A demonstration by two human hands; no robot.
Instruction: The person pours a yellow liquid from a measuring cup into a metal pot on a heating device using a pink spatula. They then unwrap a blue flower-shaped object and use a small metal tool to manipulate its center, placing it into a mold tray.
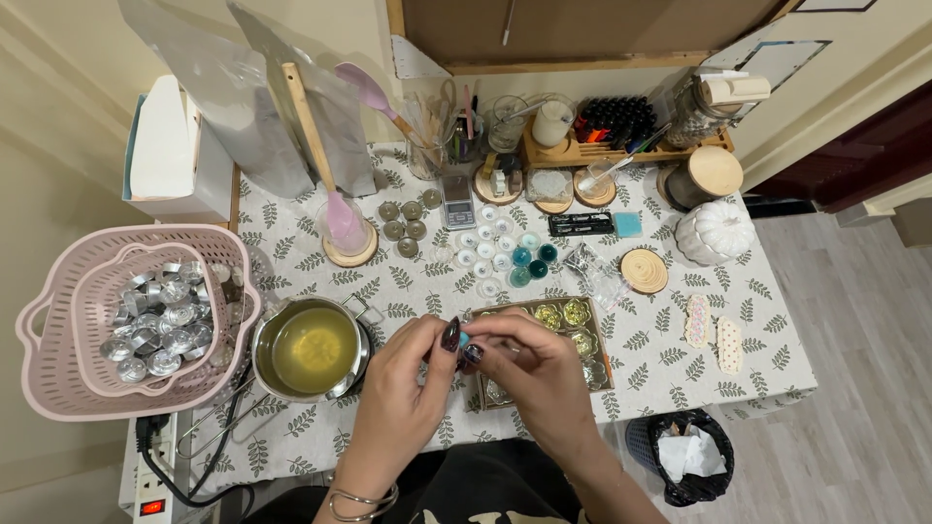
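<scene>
My left hand [403, 383] and my right hand [539, 374] meet above the table's front edge, fingertips pinched together on a small teal object [464, 340] that is mostly hidden by the fingers. They hover between a steel pot of yellow liquid [313, 349] on the left and a shallow brown tray [604, 342] holding several small clear cups with gold-green contents on the right. Part of the tray is covered by my right hand.
A pink basket [58, 330] of metal tealight cups stands at the left. Small white and teal discs [500, 254], a pocket scale [457, 202], jars, coasters, a white pumpkin ornament [715, 231] and a power strip [153, 480] surround the leaf-patterned cloth. A bin [680, 454] stands at the right.
</scene>
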